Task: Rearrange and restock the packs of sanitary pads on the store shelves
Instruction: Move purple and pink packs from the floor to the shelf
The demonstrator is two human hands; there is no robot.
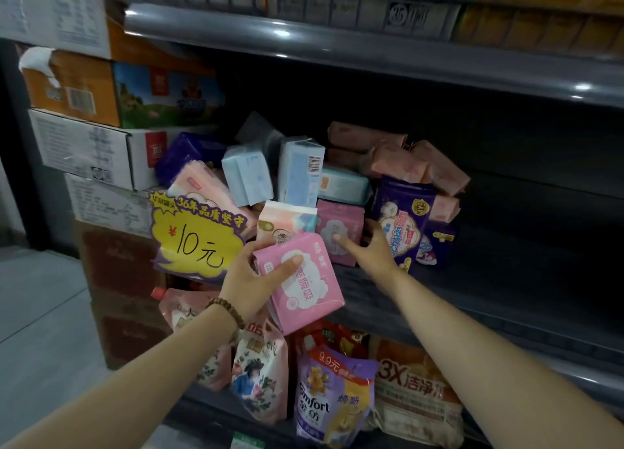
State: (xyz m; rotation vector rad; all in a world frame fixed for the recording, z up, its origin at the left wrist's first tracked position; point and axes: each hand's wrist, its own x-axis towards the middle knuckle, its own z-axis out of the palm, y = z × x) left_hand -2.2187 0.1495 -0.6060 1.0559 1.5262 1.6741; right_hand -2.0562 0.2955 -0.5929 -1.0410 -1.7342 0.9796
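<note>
The job looks only partly done. To the right of the yellow price sign (197,235), the sanitary pad packs lie in a jumble at one end of the shelf (526,256). Blue packs (299,173) up and to the right of the sign lean at odd angles, salmon packs (410,165) farther right are heaped on each other, and a purple pack (403,227) stands tilted. Far right of the sign, no packs can be seen on the dark shelf. The left hand (251,281) has fingers and thumb clamped on a pink pack (305,290), held in the air just right of the sign's lower edge. The right hand (373,251), fingers apart and straight, touches a second pink pack (341,234) standing on the shelf. Straightening the rows and filling that stretch appears to remain.
</note>
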